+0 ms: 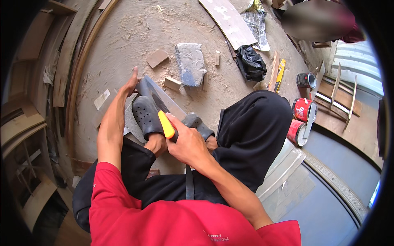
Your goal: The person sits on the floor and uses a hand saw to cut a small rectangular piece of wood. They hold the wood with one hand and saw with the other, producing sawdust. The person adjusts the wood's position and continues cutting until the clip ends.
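My right hand is wrapped round the yellow and black handle of a handsaw. Beyond the handle, a dark blade lies along a narrow grey board, which runs slantwise over the floor by my feet. At the board's far left end is my left hand, its thumb pointing up and its other fingers closed at the edge, partly hidden. A dark clog on my left foot sits against the board. The other clog is near its right end, partly covered by my right hand.
A paint-smeared block and wood offcuts lie ahead. To the right are a black plastic bag, a yellow tool, paint cans and a glass-like sheet. Planks line the left; a person is at upper right.
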`<state>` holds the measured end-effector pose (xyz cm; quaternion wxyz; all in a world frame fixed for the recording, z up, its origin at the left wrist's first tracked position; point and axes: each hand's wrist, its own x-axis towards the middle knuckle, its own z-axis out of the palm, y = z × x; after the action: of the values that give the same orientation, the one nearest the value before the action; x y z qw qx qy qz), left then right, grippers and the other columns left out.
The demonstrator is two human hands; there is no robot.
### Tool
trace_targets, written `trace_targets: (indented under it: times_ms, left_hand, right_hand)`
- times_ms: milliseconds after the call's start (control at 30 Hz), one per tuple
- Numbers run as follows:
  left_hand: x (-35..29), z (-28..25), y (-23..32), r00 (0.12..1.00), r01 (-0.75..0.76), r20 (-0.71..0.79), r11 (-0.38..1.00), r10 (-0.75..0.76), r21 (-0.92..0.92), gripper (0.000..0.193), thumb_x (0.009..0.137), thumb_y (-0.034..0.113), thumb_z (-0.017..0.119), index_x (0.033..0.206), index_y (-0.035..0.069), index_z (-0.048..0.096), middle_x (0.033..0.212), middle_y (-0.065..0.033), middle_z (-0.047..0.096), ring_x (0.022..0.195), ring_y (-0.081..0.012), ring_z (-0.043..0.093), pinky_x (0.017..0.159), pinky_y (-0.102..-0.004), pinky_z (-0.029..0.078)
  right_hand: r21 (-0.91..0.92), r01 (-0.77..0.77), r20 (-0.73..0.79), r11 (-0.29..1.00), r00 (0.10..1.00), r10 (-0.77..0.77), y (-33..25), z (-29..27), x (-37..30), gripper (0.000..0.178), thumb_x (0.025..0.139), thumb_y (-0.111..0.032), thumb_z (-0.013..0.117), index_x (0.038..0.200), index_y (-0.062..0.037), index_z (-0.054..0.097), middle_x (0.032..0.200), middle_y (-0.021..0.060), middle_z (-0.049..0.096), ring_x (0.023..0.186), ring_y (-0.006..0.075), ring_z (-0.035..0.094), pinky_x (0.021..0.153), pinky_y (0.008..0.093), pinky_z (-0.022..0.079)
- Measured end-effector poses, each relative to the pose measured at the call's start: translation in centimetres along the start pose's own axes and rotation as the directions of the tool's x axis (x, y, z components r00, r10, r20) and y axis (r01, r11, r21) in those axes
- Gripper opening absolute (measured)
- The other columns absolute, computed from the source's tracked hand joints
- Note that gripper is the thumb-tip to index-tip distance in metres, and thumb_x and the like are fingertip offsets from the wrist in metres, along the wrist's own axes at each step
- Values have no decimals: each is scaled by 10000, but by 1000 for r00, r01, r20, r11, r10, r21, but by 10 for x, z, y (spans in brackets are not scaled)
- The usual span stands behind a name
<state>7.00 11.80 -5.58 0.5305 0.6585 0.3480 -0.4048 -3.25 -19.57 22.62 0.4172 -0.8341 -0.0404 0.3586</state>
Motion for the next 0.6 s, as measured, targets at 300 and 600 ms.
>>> trace_targets:
  times_ms: [300, 600]
  left_hand:
    - [-48, 43, 118, 950, -244, 164, 304, 267, 921, 687, 990, 613, 288, 1171, 87, 691, 1247, -154, 650, 1183, -338, 594, 1009, -470, 430]
    - [-38, 108, 99, 979, -200, 205, -220, -2, 955, 580, 975, 504, 333, 1131, 95, 714, 1193, -116, 686, 1126, -300, 633, 951, -430, 481]
  right_hand:
    - [-17, 40, 12, 999, 999, -40, 1, 8, -1, 671, 801, -133, 663, 1430, -108, 431, 955, 294, 667, 882, 490, 632, 799, 538, 501]
    - [14, 8, 24, 1000, 1000, -8, -2, 1, -1, 653, 819, -189, 657, 1428, -121, 430, 922, 309, 663, 871, 497, 636, 793, 550, 501]
